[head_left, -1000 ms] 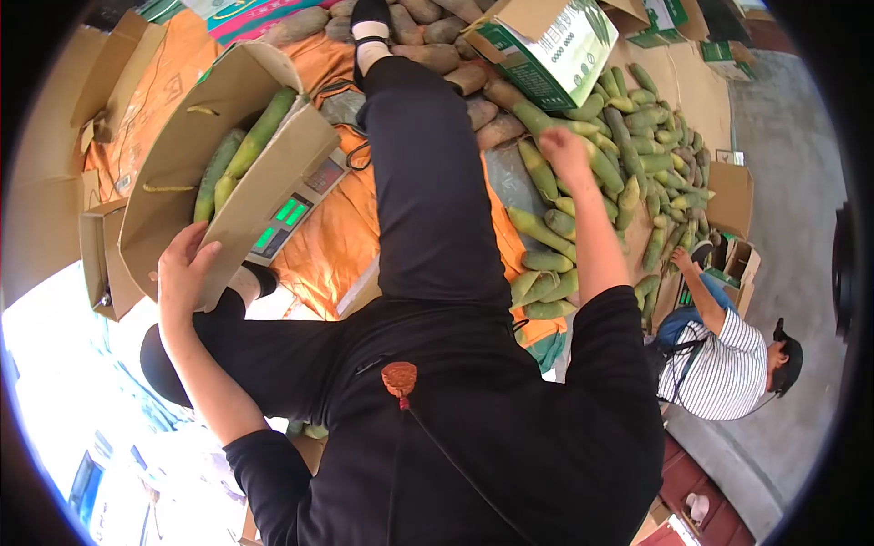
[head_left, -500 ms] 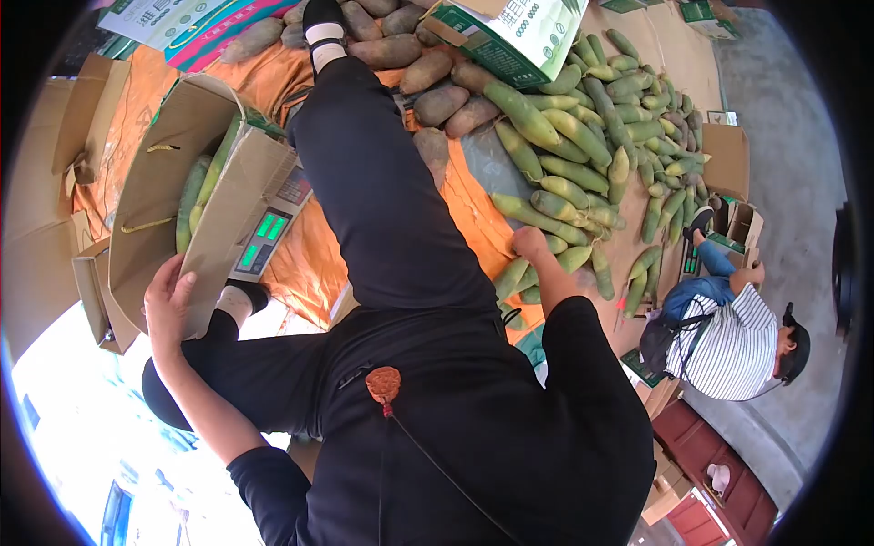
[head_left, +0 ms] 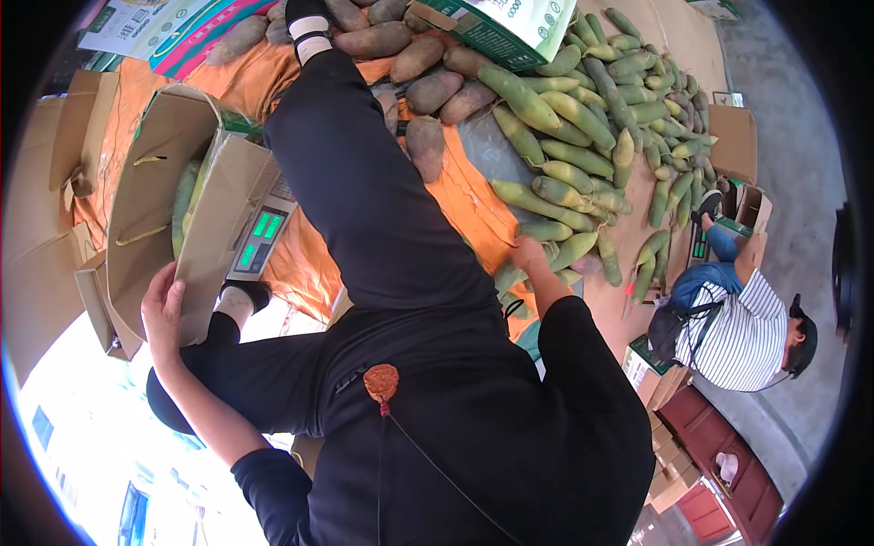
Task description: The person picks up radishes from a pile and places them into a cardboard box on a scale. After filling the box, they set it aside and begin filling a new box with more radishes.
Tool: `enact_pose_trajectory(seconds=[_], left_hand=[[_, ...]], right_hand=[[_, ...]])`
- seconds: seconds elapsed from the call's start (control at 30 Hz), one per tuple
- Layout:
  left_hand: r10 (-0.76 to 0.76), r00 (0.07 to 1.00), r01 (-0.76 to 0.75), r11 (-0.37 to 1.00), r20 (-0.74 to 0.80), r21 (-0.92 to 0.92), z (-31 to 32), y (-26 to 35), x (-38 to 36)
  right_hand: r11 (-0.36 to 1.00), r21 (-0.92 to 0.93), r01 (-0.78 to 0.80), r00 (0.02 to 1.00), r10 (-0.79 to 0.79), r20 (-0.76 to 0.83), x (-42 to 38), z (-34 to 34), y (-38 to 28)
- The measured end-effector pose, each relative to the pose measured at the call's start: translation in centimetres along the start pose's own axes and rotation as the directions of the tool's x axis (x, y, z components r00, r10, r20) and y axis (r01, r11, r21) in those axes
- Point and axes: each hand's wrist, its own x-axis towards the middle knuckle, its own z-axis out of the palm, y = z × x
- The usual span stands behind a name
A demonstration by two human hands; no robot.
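Note:
My left hand grips the lower edge of an open cardboard box, near a scale with lit green displays. Long green radishes lie partly hidden inside this box. My right hand is closed at the near edge of a large pile of green radishes, beside orange cloth; what its fingers hold, if anything, is hidden. Reddish-brown roots lie beyond my outstretched leg.
Green and white cartons stand at the top. More open cardboard is at far left. Another person in a striped shirt crouches at right, near a second scale and box.
The view has shifted slightly. My right hand has gone from a raised fist to lower over the edge of the pile. My left hand stays at the box edge.

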Motion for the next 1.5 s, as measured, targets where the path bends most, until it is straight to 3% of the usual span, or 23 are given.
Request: enact_pose_trajectory(seconds=[0.13,0.2,0.23,0.3,0.33,0.4,0.47,0.7,0.87,1.07,1.13,1.17,1.2,1.27,1.33,1.4,1.47,1.5], left_hand=[[-0.013,1.000,0.013,1.000,-0.008,-0.007,0.1,0.4,-0.1],[-0.014,1.000,0.014,1.000,-0.020,-0.007,-0.1,0.3,-0.1],[0.008,1.000,-0.008,1.000,-0.026,-0.008,-0.1,0.2,-0.1],[0.021,0.999,-0.021,1.000,-0.042,-0.006,-0.1,-0.2,0.0],[0.031,0.999,-0.032,0.999,-0.040,-0.018,0.0,-0.4,0.1],[0.013,0.997,-0.014,1.000,-0.072,-0.016,-0.3,-0.8,0.0],[-0.023,0.998,0.020,0.999,-0.066,-0.041,-0.2,-0.5,-0.3],[-0.113,0.991,0.103,0.986,-0.074,-0.133,0.0,0.4,-0.9],[-0.088,0.990,0.076,0.991,-0.110,-0.110,-0.2,0.1,-1.2],[-0.106,0.983,0.093,0.991,-0.148,-0.094,-0.4,0.2,-1.5],[-0.122,0.980,0.107,0.990,-0.160,-0.095,-0.6,0.2,-1.8],[-0.140,0.980,0.132,0.989,-0.139,-0.065,-0.7,0.3,-1.9],[-0.159,0.980,0.157,0.987,-0.118,-0.033,-0.9,0.5,-2.0],[-0.158,0.978,0.156,0.987,-0.134,-0.024,-1.1,0.5,-2.1],[-0.098,0.988,0.099,0.995,-0.121,0.001,-1.0,-0.2,-2.2],[-0.104,0.985,0.104,0.995,-0.139,-0.007,-1.3,0.2,-2.3],[-0.070,0.990,0.073,0.997,-0.119,0.019,-1.6,0.3,-2.4],[-0.081,0.989,0.083,0.997,-0.124,0.010,-1.7,0.3,-2.6]], right_hand=[[0.998,-0.060,0.035,0.994,-0.040,-0.099,0.6,-1.6,-0.5],[0.993,0.093,-0.074,0.971,0.093,-0.221,1.0,-4.4,-1.8],[0.994,0.092,-0.066,0.972,0.085,-0.220,1.0,-6.0,-2.5],[0.980,-0.156,-0.120,0.898,0.041,-0.438,1.1,-8.9,-3.9],[0.982,-0.160,-0.103,0.900,0.024,-0.436,1.2,-9.9,-4.1],[0.917,-0.386,-0.104,0.898,-0.080,-0.433,2.2,-11.3,-4.3],[0.888,-0.457,-0.048,0.929,-0.128,-0.347,3.0,-11.6,-4.0],[0.785,-0.604,-0.137,0.953,-0.062,-0.296,4.7,-11.7,-4.4],[0.789,-0.612,-0.052,0.964,-0.120,-0.236,4.3,-12.4,-4.2],[0.927,-0.374,-0.015,0.921,-0.133,-0.366,2.2,-15.6,-5.8],[0.988,-0.054,0.147,0.846,-0.153,-0.511,3.2,-15.8,-5.2],[0.967,0.004,0.255,0.792,-0.207,-0.574,3.4,-16.1,-5.1],[0.963,0.002,0.269,0.784,-0.218,-0.581,4.5,-16.7,-5.3],[0.750,0.416,0.514,0.773,-0.196,-0.603,6.9,-17.8,-5.8],[0.776,0.364,0.516,0.756,-0.212,-0.619,4.8,-21.9,-10.1],[0.383,0.607,0.696,0.712,-0.261,-0.652,0.3,-26.4,-16.4],[0.232,0.638,0.734,0.678,-0.307,-0.668,-4.5,-30.3,-22.2],[0.224,0.632,0.742,0.669,-0.314,-0.674,-6.0,-31.9,-24.5]])
